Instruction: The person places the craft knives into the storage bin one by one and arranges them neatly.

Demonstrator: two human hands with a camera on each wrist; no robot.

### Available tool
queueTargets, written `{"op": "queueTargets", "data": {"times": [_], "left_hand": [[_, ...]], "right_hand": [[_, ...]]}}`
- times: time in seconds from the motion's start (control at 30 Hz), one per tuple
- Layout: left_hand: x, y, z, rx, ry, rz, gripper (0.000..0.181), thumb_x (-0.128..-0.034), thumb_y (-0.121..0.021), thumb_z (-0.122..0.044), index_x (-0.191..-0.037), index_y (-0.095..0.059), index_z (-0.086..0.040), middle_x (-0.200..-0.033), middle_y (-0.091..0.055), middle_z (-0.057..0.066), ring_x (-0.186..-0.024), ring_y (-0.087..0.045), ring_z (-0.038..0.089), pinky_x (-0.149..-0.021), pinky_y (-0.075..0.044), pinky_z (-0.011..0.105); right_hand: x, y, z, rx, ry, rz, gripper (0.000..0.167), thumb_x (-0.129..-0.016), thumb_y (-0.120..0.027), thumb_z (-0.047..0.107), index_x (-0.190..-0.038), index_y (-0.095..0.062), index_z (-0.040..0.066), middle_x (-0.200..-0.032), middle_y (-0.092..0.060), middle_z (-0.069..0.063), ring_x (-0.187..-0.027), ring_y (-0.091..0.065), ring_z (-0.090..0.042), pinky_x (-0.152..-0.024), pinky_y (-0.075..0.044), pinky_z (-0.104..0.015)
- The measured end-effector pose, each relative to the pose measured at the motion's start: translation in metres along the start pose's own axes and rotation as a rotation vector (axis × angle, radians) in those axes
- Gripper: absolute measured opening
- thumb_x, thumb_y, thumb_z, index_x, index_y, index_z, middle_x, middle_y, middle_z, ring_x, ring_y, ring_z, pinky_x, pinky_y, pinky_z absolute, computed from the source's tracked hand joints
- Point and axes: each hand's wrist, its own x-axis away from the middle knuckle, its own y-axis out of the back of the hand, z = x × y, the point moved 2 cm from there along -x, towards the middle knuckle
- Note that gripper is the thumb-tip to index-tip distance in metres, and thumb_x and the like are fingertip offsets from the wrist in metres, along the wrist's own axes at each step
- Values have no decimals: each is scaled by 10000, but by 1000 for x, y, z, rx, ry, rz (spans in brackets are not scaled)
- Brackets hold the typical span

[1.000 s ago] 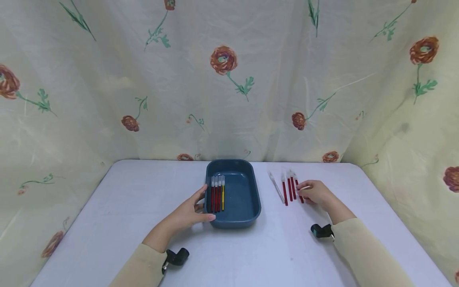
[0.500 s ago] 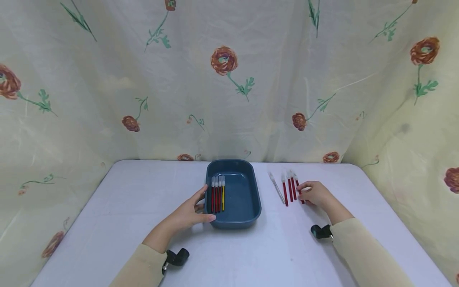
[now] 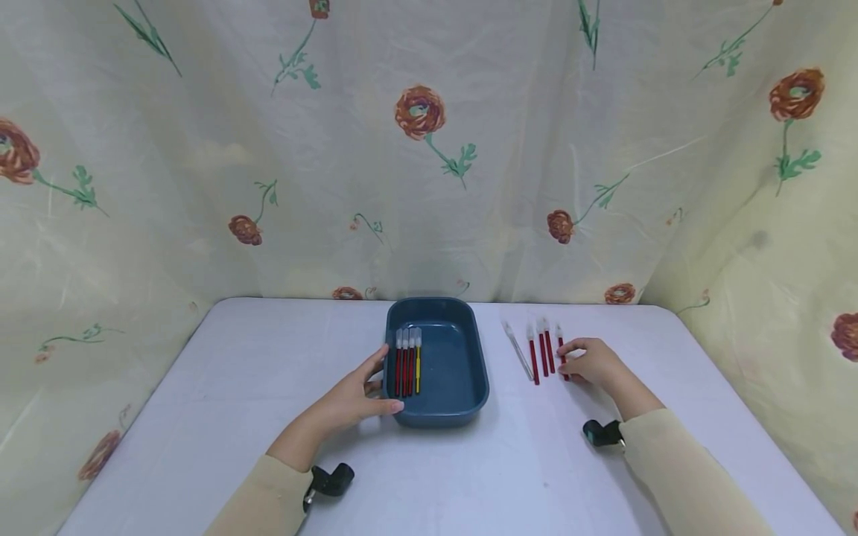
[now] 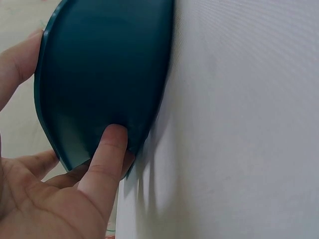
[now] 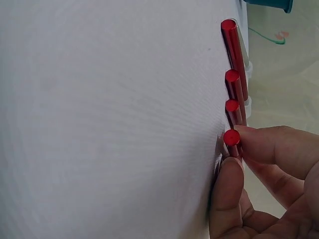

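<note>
My right hand (image 3: 593, 361) pinches a capped red craft knife (image 3: 561, 339) near its lower end, at the right end of a row. In the right wrist view, thumb and fingers close on either side of the red craft knife (image 5: 232, 138), which lies on the table. To its left are two red craft knives (image 3: 546, 351) side by side, another red one (image 3: 533, 361) and a silver one (image 3: 519, 353). My left hand (image 3: 351, 392) holds the blue tray (image 3: 477, 372) at its near left side, fingertips on rim and wall (image 4: 99, 74). Inside are three red craft knives (image 3: 404, 372) and a yellow one (image 3: 418, 370).
A white cloth covers the table (image 3: 482, 476). Behind and beside it hangs a flowered curtain (image 3: 489, 223). Black wrist cameras sit on the left sleeve (image 3: 268, 495) and the right sleeve (image 3: 684, 469).
The pinched craft knife has turned and shifted slightly right, so a gap shows between its cap and the neighbouring ones. The left hand and the tray have stayed in place.
</note>
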Motion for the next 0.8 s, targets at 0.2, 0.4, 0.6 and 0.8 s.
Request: {"op": "queueTargets", "data": {"times": [0.2,0.4,0.6,0.8], "left_hand": [[0,0,0,-6,10,3,1080,-783,-877,-307,-1613,-185,-308,-1628,-257,170,-1416,-378,423,-1077,-363,614],[0,1,0,-9,3,6,1086,-779,-879,-315,-1614,-185,-301,-1626,-260,173,-1417,-375,428,-1080,-361,612],[-1,1,1,-5,-5,9,1085,-780,-879,-314,-1613,-185,-299,-1624,-263,174,-1416,-375,429,-1079,-365,610],[0,1,1,-5,-3,9,1081,-786,-875,-306,-1614,-181,-300,-1626,-261,171,-1418,-376,422,-1085,-360,606]], "right_hand": [[2,0,-2,-59,16,9,347,-884,-729,59,-1202,-633,-44,-910,-618,-122,-682,-596,-134,-629,-517,-263],[9,4,1,-109,29,38,407,-903,-723,85,-1269,-609,-49,-928,-644,-105,-719,-607,-141,-667,-515,-280],[18,11,7,-177,35,49,433,-917,-707,82,-1304,-581,-66,-1081,-602,-168,-778,-588,-159,-715,-532,-297],[24,16,14,-221,26,56,447,-926,-711,101,-1318,-573,-64,-1068,-620,-153,-823,-600,-159,-742,-554,-275]]}}
